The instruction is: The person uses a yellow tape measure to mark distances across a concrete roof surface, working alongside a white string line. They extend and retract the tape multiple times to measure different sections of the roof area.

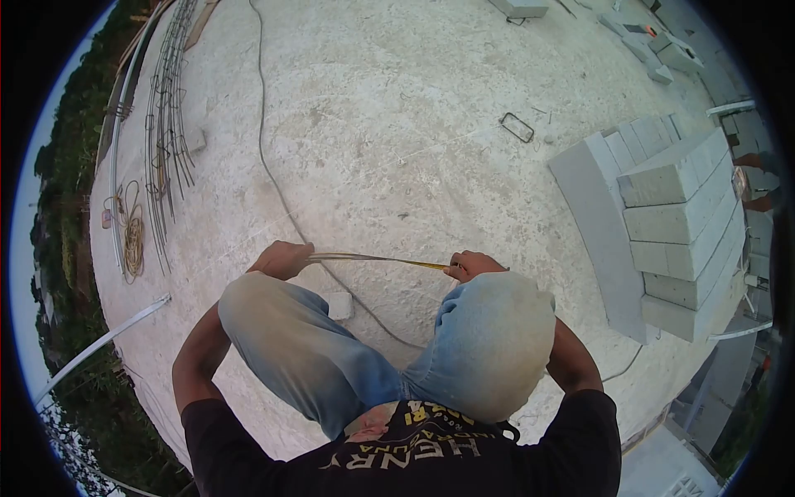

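A thin yellow strip, which looks like a tape-measure blade, stretches between my two hands above the pale concrete floor. My left hand is closed around its left end, in front of my left knee. There the strip seems to split into two strands. At the other end my right hand grips it with curled fingers, just ahead of my right knee. Whether a tape case sits inside either fist is hidden. Under the strip runs a grey cable, apart from my hands.
Stacked light-grey blocks stand at the right, with another person's hand behind them. Long rebar bundles and coiled rope lie left. A bent metal stirrup rests ahead. Greenery lies beyond the floor's left edge.
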Demonstrator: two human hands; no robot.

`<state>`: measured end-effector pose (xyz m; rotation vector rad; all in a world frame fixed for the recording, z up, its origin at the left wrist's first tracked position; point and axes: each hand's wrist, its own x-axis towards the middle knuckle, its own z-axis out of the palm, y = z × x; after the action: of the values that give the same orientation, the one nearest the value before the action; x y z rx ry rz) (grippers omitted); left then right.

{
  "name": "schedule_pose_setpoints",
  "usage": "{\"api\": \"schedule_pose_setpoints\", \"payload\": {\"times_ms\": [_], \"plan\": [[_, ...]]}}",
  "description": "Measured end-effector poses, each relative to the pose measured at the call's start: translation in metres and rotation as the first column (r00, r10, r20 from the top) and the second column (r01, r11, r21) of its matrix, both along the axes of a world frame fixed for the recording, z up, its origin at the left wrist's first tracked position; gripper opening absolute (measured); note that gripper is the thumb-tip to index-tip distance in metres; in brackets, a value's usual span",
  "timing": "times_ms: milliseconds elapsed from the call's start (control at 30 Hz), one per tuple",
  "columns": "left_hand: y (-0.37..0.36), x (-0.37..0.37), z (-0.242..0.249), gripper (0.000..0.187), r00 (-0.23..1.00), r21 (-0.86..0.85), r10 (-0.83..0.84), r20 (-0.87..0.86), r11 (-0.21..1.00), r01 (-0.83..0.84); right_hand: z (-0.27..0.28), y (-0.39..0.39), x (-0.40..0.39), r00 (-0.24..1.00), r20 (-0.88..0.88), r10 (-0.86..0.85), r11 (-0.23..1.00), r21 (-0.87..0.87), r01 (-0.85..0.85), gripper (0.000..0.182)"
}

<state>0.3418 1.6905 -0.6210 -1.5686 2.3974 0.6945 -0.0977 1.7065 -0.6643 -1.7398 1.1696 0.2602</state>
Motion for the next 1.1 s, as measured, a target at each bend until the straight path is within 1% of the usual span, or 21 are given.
{"api": "schedule_pose_setpoints", "payload": {"times_ms": [67, 133, 167, 200, 267, 433, 500, 533, 567, 600, 633, 667, 733, 767, 800, 867, 900, 967, 1000, 1067, 1100], "plan": [[-0.033, -0.017, 0.025, 0.023, 0.939, 0.178, -0.343, -0.005, 0.924, 0.338, 0.027, -0.006, 0.032, 0.995, 0.099, -0.026, 0.996, -0.077, 0.034, 0.039], [-0.064, -0.027, 0.022, 0.026, 0.868, 0.030, -0.488, -0.090, 0.870, 0.492, 0.030, -0.018, 0.057, 0.987, 0.152, -0.043, 0.997, -0.062, 0.053, 0.038], [-0.079, -0.043, 0.033, 0.027, 0.840, -0.041, -0.540, -0.059, 0.842, 0.538, 0.031, -0.024, 0.066, 0.977, 0.205, -0.065, 0.996, -0.043, 0.075, 0.037], [-0.093, -0.058, 0.039, 0.028, 0.800, -0.084, -0.597, 0.063, 0.795, 0.600, 0.035, -0.030, 0.072, 0.977, 0.204, -0.061, 0.997, -0.043, 0.071, 0.037], [-0.109, -0.101, 0.060, 0.034, 0.768, -0.011, -0.630, 0.116, 0.772, 0.635, 0.052, -0.042, 0.080, 0.940, 0.305, -0.150, 0.986, -0.016, 0.163, 0.038], [-0.101, -0.185, 0.047, 0.041, 0.734, 0.051, -0.635, 0.242, 0.763, 0.644, 0.076, -0.057, 0.078, 0.921, 0.285, -0.266, 0.960, -0.013, 0.281, 0.036], [-0.093, -0.204, 0.038, 0.051, 0.609, -0.097, -0.654, 0.450, 0.642, 0.761, 0.068, -0.056, 0.069, 0.901, 0.301, -0.313, 0.944, -0.003, 0.329, 0.034], [-0.086, -0.204, 0.038, 0.051, 0.613, -0.096, -0.651, 0.448, 0.647, 0.756, 0.047, -0.053, 0.063, 0.897, 0.315, -0.309, 0.930, -0.095, 0.354, 0.033], [-0.078, -0.204, 0.044, 0.057, 0.636, -0.273, -0.634, 0.441, 0.580, 0.767, 0.031, -0.052, 0.057, 0.893, 0.331, -0.306, 0.906, -0.187, 0.380, 0.031], [-0.070, -0.204, 0.054, 0.063, 0.659, -0.441, -0.619, 0.428, 0.493, 0.750, 0.024, -0.054, 0.051, 0.894, 0.329, -0.303, 0.907, -0.187, 0.376, 0.031], [-0.060, -0.202, 0.065, 0.063, 0.662, -0.440, -0.618, 0.424, 0.498, 0.747, 0.018, -0.056, 0.044, 0.886, 0.264, -0.381, 0.888, -0.161, 0.430, 0.030], [-0.050, -0.199, 0.083, 0.067, 0.738, -0.382, -0.554, 0.385, 0.632, 0.674, 0.011, -0.057, 0.037, 0.870, 0.195, -0.453, 0.865, -0.139, 0.482, 0.029], [-0.026, -0.186, 0.119, 0.066, 0.862, -0.244, -0.420, 0.285, 0.837, 0.489, -0.016, -0.069, 0.022, 0.869, 0.209, -0.448, 0.853, -0.192, 0.486, 0.028], [-0.015, -0.178, 0.135, 0.063, 0.909, -0.169, -0.352, 0.223, 0.905, 0.391, -0.030, -0.080, 0.017, 0.864, 0.230, -0.448, 0.831, -0.251, 0.497, 0.029], [-0.005, -0.171, 0.148, 0.063, 0.912, -0.169, -0.347, 0.221, 0.907, 0.386, -0.041, -0.092, 0.015, 0.867, 0.228, -0.443, 0.834, -0.252, 0.492, 0.029], [0.010, -0.160, 0.162, 0.054, 0.984, 0.026, -0.173, -0.042, 0.984, 0.174, -0.058, -0.122, 0.013, 0.916, 0.203, -0.345, 0.766, -0.503, 0.400, 0.027], [0.013, -0.157, 0.162, 0.054, 0.985, 0.028, -0.166, -0.045, 0.986, 0.167, -0.059, -0.135, 0.015, 0.920, 0.200, -0.338, 0.770, -0.502, 0.393, 0.027], [0.017, -0.149, 0.160, 0.047, 0.990, 0.142, -0.058, -0.130, 0.987, 0.076, -0.060, -0.160, 0.021, 0.964, 0.044, -0.261, 0.742, -0.630, 0.230, 0.023], [0.016, -0.145, 0.158, 0.047, 0.989, 0.147, -0.051, -0.137, 0.987, 0.071, -0.064, -0.168, 0.024, 0.966, 0.036, -0.256, 0.748, -0.626, 0.221, 0.023], [0.009, -0.134, 0.153, 0.044, 0.999, 0.094, -0.027, -0.032, 0.995, 0.030, -0.071, -0.181, 0.032, 0.974, -0.118, -0.194, 0.617, -0.787, 0.028, 0.019], [0.006, -0.130, 0.152, 0.044, 0.999, 0.090, -0.018, -0.033, 0.996, 0.021, -0.073, -0.186, 0.036, 0.975, -0.118, -0.186, 0.614, -0.789, 0.022, 0.019]]}}
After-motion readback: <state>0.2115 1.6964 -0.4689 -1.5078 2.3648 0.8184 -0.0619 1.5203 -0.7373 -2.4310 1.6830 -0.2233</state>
